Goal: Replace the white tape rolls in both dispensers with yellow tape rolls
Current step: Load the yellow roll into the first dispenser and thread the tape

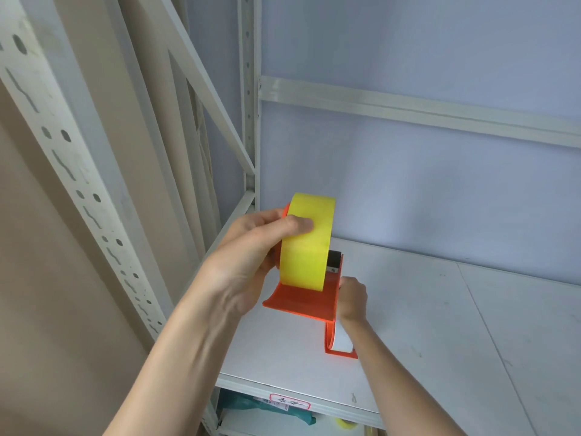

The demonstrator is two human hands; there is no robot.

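Note:
A yellow tape roll (pixel 306 243) sits in an orange dispenser (pixel 301 302) that I hold up above a white shelf. My left hand (pixel 251 256) grips the roll and the dispenser's left side, thumb lying across the yellow tape. My right hand (pixel 353 298) grips the dispenser's right side near its black front part (pixel 334 261). Below it a second orange dispenser (pixel 338 343) stands on the shelf with a white tape roll (pixel 342 339) in it, partly hidden by my right wrist.
The white shelf board (pixel 440 325) stretches to the right. White metal uprights (pixel 63 158) and a diagonal brace (pixel 207 89) stand at the left. A labelled shelf edge (pixel 289 404) fronts a lower level holding a teal bag (pixel 267 407) and a yellow roll (pixel 345 423).

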